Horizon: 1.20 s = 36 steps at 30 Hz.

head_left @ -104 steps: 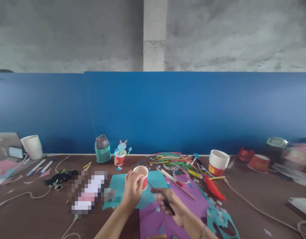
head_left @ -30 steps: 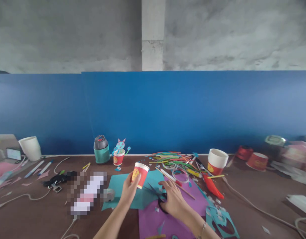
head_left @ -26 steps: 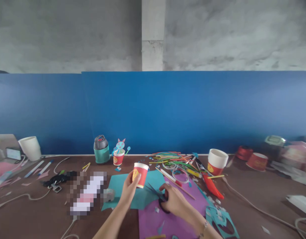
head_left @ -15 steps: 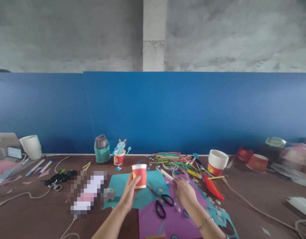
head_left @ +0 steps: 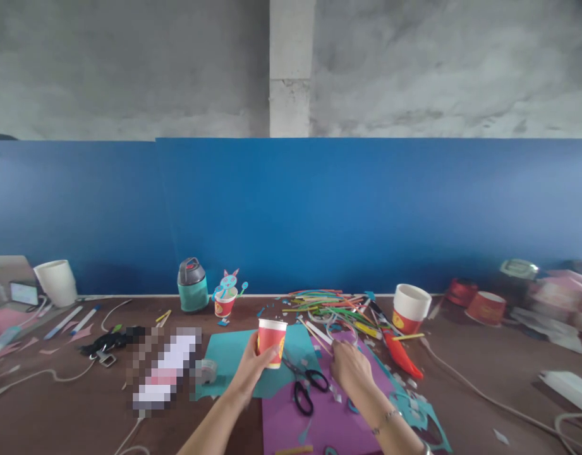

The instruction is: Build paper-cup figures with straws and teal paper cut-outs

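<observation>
My left hand (head_left: 253, 370) is wrapped round a red and white paper cup (head_left: 270, 341), held upright above a turquoise sheet of paper (head_left: 229, 354). My right hand (head_left: 351, 365) is closed at the near end of a slim white pen (head_left: 318, 331), beside the pile of coloured strips; its fingertips are partly hidden. Between my hands, black-handled scissors (head_left: 303, 397) lie spread across the turquoise sheet and a purple sheet (head_left: 291, 426). Behind my left hand stands another paper cup (head_left: 224, 306) bearing a blue paper cat figure.
Many coloured strips (head_left: 326, 303) lie at the back. White and red cups (head_left: 411, 306) and a red pouch (head_left: 402, 357) are at right. A teal canister (head_left: 193, 294), a tape dispenser (head_left: 206, 371) and a pixelated item (head_left: 167, 366) are left. Cables cross both sides.
The cup in my left hand has moved slightly right and down and turned, so its yellow emblem faces right. The white pen at my right hand has shifted slightly right.
</observation>
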Motion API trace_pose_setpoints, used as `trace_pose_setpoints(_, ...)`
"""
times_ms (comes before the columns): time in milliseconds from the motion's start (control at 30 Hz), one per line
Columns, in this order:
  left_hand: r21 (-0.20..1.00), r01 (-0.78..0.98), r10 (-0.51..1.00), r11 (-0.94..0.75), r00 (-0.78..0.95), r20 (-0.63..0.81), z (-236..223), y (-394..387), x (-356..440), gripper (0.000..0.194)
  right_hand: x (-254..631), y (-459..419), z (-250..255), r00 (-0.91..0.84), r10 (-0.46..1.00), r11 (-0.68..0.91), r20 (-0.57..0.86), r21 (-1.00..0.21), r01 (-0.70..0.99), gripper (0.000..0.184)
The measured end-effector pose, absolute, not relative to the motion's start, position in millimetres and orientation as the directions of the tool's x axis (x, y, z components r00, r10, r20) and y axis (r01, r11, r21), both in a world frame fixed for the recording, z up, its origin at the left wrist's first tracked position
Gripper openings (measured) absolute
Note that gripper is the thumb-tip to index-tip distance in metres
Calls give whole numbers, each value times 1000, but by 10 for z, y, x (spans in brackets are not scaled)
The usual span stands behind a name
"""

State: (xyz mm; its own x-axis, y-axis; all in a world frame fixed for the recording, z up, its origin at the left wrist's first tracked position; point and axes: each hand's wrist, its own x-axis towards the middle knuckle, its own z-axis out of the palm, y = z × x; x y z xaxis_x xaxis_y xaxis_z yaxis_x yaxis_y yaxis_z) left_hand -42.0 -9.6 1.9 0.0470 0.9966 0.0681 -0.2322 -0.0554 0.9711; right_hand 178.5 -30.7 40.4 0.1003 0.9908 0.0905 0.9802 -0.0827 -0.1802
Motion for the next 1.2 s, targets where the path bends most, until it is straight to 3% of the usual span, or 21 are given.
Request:
trace_pose_setpoints(133,977,-208,996,-48,65,63,24,-120,-385,60,1781,-275,359,94,989,-62,115,-257,965,21)
trace_pose_setpoints(200,986,-160,994,-45,92,61,20,-131,-362,61,1763,-246,353,99,978,-7,182,-448,894,18)
trace_pose_setpoints(267,991,-54,986,-120,107,125,17,-149,-346,60,1743,-221,371,146,958,105,247,-777,621,11)
trace_pose_setpoints(333,959,94,958,-267,131,254,21,-180,-341,60,1729,-214,413,224,946,209,233,-970,126,15)
trace_pose_setpoints(400,882,228,908,-412,185,376,30,-221,-344,62,1721,-225,464,258,954,224,151,-932,-286,23)
trace_pose_setpoints(500,782,341,851,-522,266,452,32,-273,-348,67,1702,-258,503,222,973,172,58,-825,-539,30)
trace_pose_setpoints(767,696,398,802,-597,321,504,18,-283,-332,64,1558,-325,429,15,1000,7,1,-911,-413,30)
trace_pose_setpoints(1200,596,445,743,-668,447,498,34,-294,-314,74,1597,-306,401,-58,995,-102,-86,-910,-401,29)
